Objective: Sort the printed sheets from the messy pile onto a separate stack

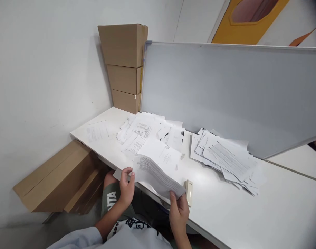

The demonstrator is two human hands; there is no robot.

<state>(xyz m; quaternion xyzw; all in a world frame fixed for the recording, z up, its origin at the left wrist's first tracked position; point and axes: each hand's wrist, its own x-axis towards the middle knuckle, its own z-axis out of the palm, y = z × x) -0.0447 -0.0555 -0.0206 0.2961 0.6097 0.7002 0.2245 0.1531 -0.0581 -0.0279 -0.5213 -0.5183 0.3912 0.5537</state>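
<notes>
A printed sheet of paper [158, 175] bends in a wave above the table's front edge. My left hand [127, 188] pinches its left end between thumb and fingers. At the opposite end, my right hand [179, 209] grips the lower right corner. Just beyond my right hand lies a cream-coloured stapler-like object [189, 193], whose kind I cannot make out for certain. Behind the held sheet, a loose spread of printed papers [144, 129] covers part of the table. To the right sits a messy pile of papers [225, 157].
Cardboard boxes [123, 48] stand stacked at the table's back left corner. A large whiteboard [225, 90] leans along the rear of the white table [284, 204]. An open cardboard box [54, 180] is on the floor to the left, by the wall.
</notes>
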